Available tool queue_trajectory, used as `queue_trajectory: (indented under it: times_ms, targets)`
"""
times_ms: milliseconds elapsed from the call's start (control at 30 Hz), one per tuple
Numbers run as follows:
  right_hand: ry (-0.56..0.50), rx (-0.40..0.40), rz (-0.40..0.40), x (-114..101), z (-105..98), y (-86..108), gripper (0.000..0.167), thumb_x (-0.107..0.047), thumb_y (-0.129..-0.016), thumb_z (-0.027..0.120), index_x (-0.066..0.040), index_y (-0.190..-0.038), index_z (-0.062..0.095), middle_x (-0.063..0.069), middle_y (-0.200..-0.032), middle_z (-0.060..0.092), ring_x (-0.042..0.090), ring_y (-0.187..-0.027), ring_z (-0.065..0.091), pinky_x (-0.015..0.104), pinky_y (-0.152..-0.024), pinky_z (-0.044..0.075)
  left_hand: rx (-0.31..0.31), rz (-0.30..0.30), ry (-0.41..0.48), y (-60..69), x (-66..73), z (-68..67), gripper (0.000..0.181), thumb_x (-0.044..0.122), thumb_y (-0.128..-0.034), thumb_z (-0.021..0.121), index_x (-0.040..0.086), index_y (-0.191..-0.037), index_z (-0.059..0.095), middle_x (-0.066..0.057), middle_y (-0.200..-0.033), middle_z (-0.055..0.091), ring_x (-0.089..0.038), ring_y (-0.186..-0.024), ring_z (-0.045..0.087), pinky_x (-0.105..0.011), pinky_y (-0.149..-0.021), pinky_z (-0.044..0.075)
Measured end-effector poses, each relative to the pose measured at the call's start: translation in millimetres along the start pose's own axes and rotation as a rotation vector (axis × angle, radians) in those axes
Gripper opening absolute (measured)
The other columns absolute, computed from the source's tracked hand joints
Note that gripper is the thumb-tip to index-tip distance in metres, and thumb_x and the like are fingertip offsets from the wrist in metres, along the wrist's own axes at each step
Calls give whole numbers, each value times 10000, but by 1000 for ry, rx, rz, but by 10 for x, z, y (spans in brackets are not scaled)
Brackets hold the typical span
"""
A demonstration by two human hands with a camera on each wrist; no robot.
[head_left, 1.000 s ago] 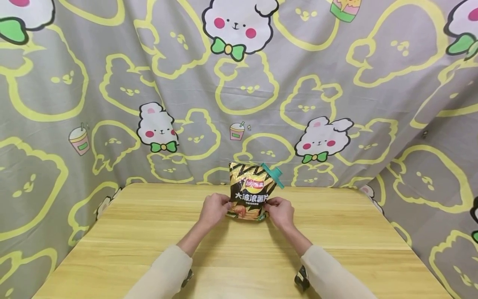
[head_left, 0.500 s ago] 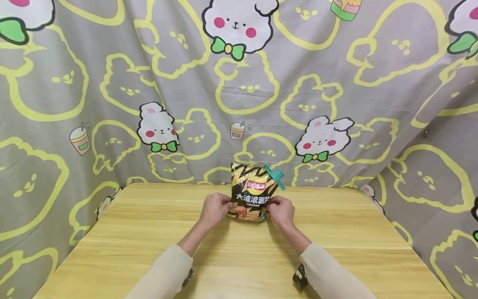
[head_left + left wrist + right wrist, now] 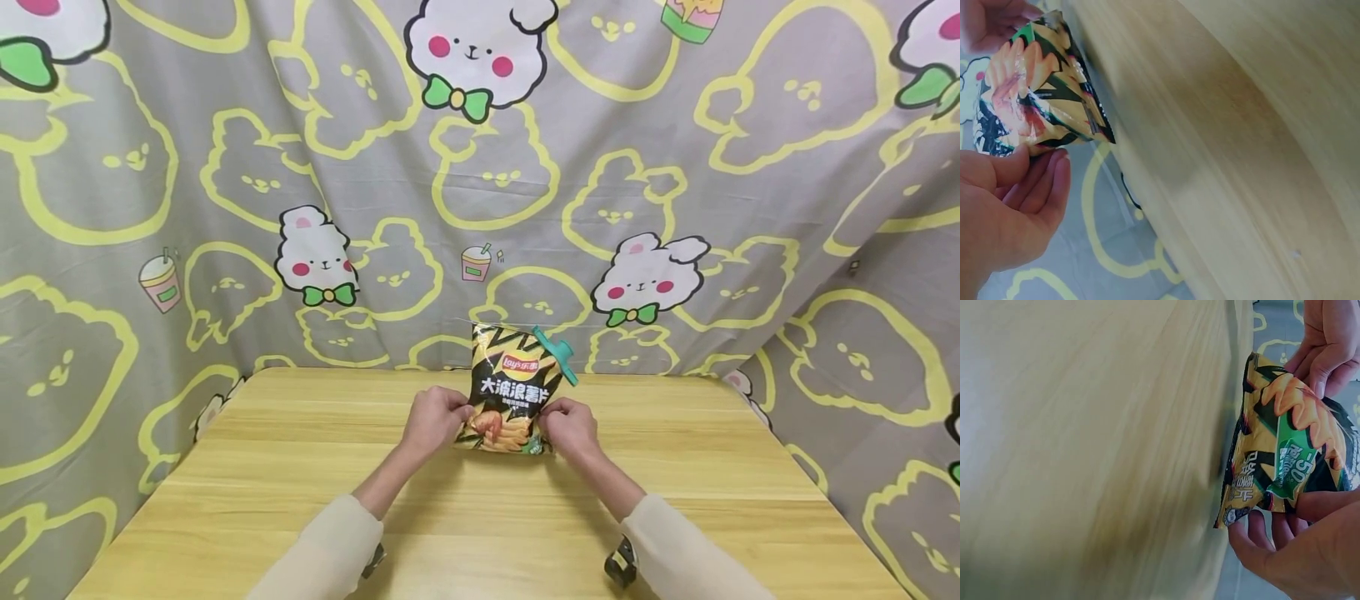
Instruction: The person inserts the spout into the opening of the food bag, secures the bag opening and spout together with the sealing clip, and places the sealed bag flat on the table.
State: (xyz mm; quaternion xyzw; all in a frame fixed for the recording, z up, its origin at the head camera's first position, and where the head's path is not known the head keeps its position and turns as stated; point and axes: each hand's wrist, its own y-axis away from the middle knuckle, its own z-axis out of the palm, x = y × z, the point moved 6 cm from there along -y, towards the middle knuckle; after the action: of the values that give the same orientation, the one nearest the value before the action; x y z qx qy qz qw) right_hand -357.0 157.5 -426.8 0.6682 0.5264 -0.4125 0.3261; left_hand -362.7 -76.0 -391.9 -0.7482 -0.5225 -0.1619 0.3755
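Observation:
A black and yellow chip bag stands upright near the table's far edge, its printed front towards me. Across its top right corner sits a teal bag clip. My left hand pinches the bag's lower left side; in the left wrist view the thumb and fingers of that left hand meet at the bag's edge. At the opposite side, my right hand grips the lower right edge, thumb in front, as the right wrist view of the right hand shows. Whether the bag's bottom touches the table cannot be told.
The light wood table spreads out in front of me. Behind it and at both sides hangs a grey curtain with cartoon prints. Dark straps show at the sleeve cuffs.
The bag has shifted a little to the right and its bottom edge sits slightly lower in view. Its front shows more fully. Both hands still hold it, the right one slightly further right.

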Motion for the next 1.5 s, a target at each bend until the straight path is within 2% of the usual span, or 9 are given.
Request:
queue_trajectory:
  times_ms: [100,267,433,600,700,800,1067,1233,1500]
  targets:
    - [-26,-33,-11,-25,-33,34,135,-38,-782,609,-24,-860,718,115,-931,718,263,-860,631,288,-674,502,-25,-20,10,9,31,-4,151,86,-897,732,99,-761,797,-18,-674,743,-67,-510,535,-235,-520,445]
    - [-94,-121,3,-44,-59,110,168,35,-827,520,39,-907,667,152,-954,690,226,-823,646,335,-694,588,-86,-46,39,50,77,3,171,64,-891,728,88,-731,781,-16,-625,716,-76,-510,586,-245,-523,476]
    - [-87,-196,27,-65,-86,182,175,50,-837,497,55,-944,636,147,-926,643,238,-826,611,316,-671,564,-169,-116,144,112,64,26,143,35,-890,725,22,-753,767,-73,-644,720,-223,-556,697,-268,-529,545]
    - [-31,-242,30,-66,-100,237,63,-5,-886,538,6,-865,597,89,-826,592,189,-699,551,305,-625,518,-243,-210,250,181,43,57,127,24,-914,707,-29,-811,759,-123,-699,735,-320,-633,736,-390,-604,612]
    - [-4,-249,36,-31,-105,256,116,-28,-898,537,-48,-785,552,60,-754,556,156,-615,491,285,-582,464,-279,-249,284,217,35,86,137,30,-928,697,-36,-822,752,-140,-715,739,-332,-658,743,-431,-645,620]
    - [-10,-254,45,15,-106,270,147,-32,-910,533,-66,-767,534,49,-726,537,140,-601,467,263,-562,427,-302,-276,307,242,30,114,126,36,-930,697,-35,-838,746,-143,-735,745,-343,-682,748,-440,-669,621]
    - [-25,-304,29,68,-60,280,213,-33,-925,521,-91,-721,499,9,-654,462,118,-528,373,252,-525,353,-327,-309,321,306,-31,173,107,24,-928,691,-32,-851,739,-104,-760,742,-334,-708,750,-413,-685,623]
    - [-28,-314,18,80,-48,273,208,-49,-930,519,-98,-728,519,-27,-563,394,110,-495,332,260,-521,339,-319,-296,311,319,-61,185,132,43,-943,683,-29,-852,746,-109,-754,743,-329,-700,750,-406,-674,622]
    - [-33,-301,17,132,-55,266,231,-45,-946,509,-94,-721,522,3,-604,499,103,-499,360,248,-504,340,-310,-266,260,329,-75,205,187,78,-948,684,-6,-790,735,-138,-711,733,-267,-629,720,-403,-623,607]
